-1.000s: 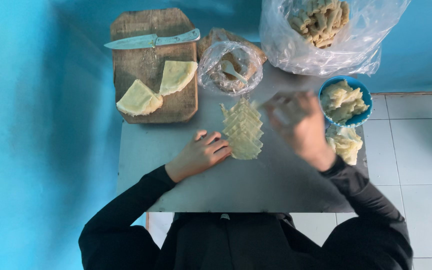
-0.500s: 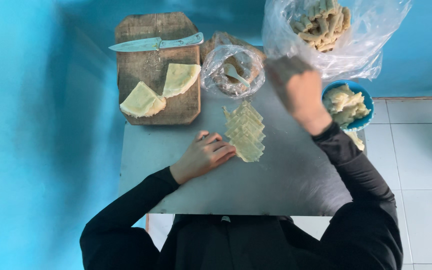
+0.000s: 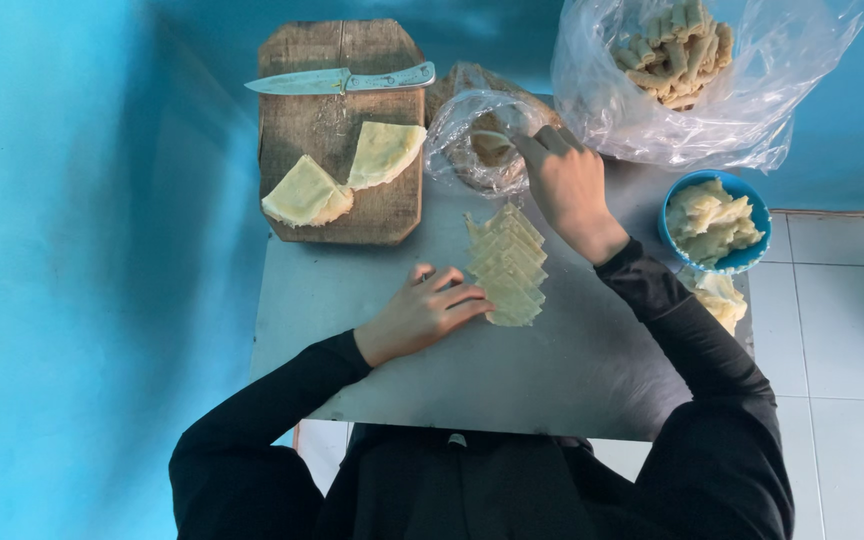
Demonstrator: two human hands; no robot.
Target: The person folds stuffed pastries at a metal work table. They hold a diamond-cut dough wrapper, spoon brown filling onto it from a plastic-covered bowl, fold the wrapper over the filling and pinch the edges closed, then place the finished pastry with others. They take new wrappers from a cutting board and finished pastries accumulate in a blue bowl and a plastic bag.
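Nearest the person, the left hand [image 3: 427, 315] lies flat on the grey table [image 3: 552, 380], fingers [image 3: 462, 298] spread and released, their tips touching the near left side of the row of overlapping pale pastry sheets [image 3: 507, 265]. That row runs from the middle of the table toward its far edge. To do this step well, the left hand should press lightly enough to steady the sheets without shifting or tearing them.

Beyond the row, the right hand [image 3: 567, 185] reaches into the small clear plastic bag [image 3: 477, 140] near the far edge, fingers curled down at the bag's mouth; whether they are grasping anything inside I cannot tell. A small, even pinch of filling seems wise.

At the right edge sits a blue bowl [image 3: 717, 222] of pale pieces. At the far left lies a wooden cutting board [image 3: 342, 130] with two dough wedges and a knife [image 3: 337, 80]; at the far right, a large plastic bag [image 3: 692, 80] of rolled pieces.
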